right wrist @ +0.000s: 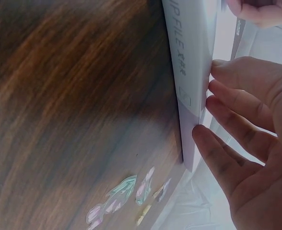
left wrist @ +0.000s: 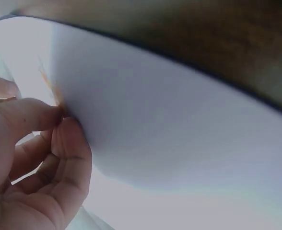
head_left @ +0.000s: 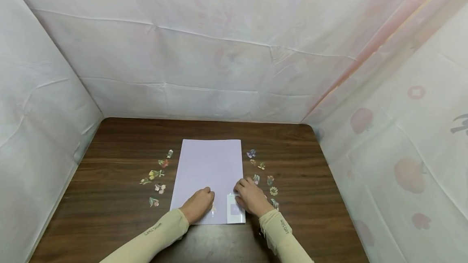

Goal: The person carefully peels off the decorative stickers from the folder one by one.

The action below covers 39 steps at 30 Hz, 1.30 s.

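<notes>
A lilac file folder [head_left: 208, 165] lies on the table, with a white label [head_left: 235, 210] at its near right corner. Over the folder's near part, my left hand [head_left: 199, 205] pinches a small flower sticker [head_left: 213, 211] between thumb and index finger. In the left wrist view the sticker's orange part [left wrist: 57, 93] shows past the fingertips; the rest is hidden or washed out. My right hand [head_left: 252, 198] rests along the folder's right edge beside the label. In the right wrist view its loosely spread fingers [right wrist: 244, 120] touch the folder's spine [right wrist: 189, 96], which bears printed letters.
Several flower stickers lie left of the folder, among them a yellow one [head_left: 156, 174] and a red one [head_left: 163, 163]. More lie to its right, including a purple one [head_left: 251, 153] and a wreath [head_left: 274, 191]. White sheeting [head_left: 204, 64] hangs around the dark wooden table [head_left: 120, 153].
</notes>
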Available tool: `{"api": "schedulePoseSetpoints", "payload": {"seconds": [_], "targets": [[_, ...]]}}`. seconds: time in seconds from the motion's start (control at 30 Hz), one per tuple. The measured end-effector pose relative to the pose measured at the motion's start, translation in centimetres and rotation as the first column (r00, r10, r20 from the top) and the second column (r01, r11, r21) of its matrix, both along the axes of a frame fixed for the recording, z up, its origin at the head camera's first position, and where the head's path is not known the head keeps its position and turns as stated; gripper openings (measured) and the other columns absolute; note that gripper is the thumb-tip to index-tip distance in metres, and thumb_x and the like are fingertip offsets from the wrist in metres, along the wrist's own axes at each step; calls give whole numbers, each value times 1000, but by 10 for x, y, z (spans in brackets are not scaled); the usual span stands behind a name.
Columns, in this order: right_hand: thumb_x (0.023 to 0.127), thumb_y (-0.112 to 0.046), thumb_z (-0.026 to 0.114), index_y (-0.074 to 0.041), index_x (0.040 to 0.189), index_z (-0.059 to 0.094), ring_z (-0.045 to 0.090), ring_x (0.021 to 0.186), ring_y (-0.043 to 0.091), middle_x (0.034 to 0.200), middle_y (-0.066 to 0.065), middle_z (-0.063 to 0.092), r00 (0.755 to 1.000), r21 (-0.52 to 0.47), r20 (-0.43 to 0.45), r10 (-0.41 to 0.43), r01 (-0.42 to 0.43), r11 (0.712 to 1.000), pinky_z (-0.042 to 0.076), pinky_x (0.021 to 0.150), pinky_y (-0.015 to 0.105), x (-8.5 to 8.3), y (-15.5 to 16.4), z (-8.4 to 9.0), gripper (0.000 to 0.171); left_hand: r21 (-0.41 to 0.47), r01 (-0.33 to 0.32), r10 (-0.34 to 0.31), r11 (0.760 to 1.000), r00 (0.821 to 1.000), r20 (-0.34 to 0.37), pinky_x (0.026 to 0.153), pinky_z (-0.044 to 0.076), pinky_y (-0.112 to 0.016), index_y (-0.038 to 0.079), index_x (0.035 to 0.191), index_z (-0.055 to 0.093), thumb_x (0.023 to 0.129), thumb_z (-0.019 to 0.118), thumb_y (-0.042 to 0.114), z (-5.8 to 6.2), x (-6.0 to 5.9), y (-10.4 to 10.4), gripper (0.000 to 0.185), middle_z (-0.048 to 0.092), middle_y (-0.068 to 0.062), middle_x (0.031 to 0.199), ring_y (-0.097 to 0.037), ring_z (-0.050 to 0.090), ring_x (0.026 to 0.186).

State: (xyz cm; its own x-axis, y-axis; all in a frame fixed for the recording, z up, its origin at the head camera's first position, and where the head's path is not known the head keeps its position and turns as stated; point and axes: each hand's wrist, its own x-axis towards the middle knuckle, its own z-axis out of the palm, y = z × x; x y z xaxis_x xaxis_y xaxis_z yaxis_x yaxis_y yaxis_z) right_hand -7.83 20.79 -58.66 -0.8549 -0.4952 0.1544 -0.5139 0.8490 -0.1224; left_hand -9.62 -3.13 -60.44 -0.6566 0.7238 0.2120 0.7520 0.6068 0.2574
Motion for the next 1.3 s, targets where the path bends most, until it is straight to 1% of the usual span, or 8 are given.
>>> {"api": "schedulePoseSetpoints", "payload": {"seconds": [0.13,0.27,0.47,0.63,0.83,0.97,1.13,1.3], "targets": [[84,-18,80,-13,98,69,54,99,21,105,2,61,1000,0,-23,10,-10,1000,52,81,33,-2,0,0,19,-45,26,-27,999,999,-34,53,48,-29,2,76,59,84,69,-2,0,-2,1,13,49,-7,69,-20,53,57],[84,-19,80,-13,99,69,54,100,21,105,1,61,1000,1,-22,11,-11,1000,51,83,33,-3,1,2,19,-59,19,-21,998,999,-32,54,48,-29,1,77,59,84,70,1,-2,-2,1,13,48,-8,71,-20,51,58],[85,-20,79,-14,99,69,54,101,22,106,1,61,1000,1,-16,11,-11,1000,51,84,33,-4,2,2,19,6,16,-16,1000,998,-62,56,48,-29,3,80,58,88,68,4,-6,1,-3,13,49,-6,74,-18,52,60],[85,-21,79,-14,100,69,54,101,22,106,1,61,1000,21,6,3,-4,1000,51,85,34,-2,2,3,19,69,55,-49,996,996,-77,59,50,-26,9,82,62,90,72,5,-8,5,-9,13,52,-1,79,-14,56,65],[85,-20,79,-14,99,69,54,102,22,106,1,61,1000,16,19,-1,1,1000,51,85,34,-2,2,3,18,-30,103,-106,994,983,-152,60,50,-26,7,80,63,79,75,-4,-1,3,-8,16,52,-3,77,-15,57,65],[85,-21,79,-14,99,69,54,101,22,106,1,61,1000,24,17,4,-5,1000,50,86,34,-3,2,3,18,-124,118,-141,985,970,-199,59,50,-26,3,85,63,82,74,-3,-1,-1,-5,13,53,-6,81,-16,57,65],[84,-20,80,-13,98,69,54,100,22,105,1,61,1000,28,8,5,-5,1000,50,85,33,-3,1,3,18,-187,130,-175,974,951,-254,54,50,-26,3,86,60,86,74,9,-4,-7,-3,15,52,-5,80,-15,55,61],[85,-20,79,-13,98,69,55,99,21,104,2,62,1000,29,15,14,-14,999,50,84,32,-2,-1,3,18,-190,150,-193,970,954,-229,53,49,-28,3,84,57,80,76,22,-9,-10,-5,27,49,-5,76,-17,54,60]]}}
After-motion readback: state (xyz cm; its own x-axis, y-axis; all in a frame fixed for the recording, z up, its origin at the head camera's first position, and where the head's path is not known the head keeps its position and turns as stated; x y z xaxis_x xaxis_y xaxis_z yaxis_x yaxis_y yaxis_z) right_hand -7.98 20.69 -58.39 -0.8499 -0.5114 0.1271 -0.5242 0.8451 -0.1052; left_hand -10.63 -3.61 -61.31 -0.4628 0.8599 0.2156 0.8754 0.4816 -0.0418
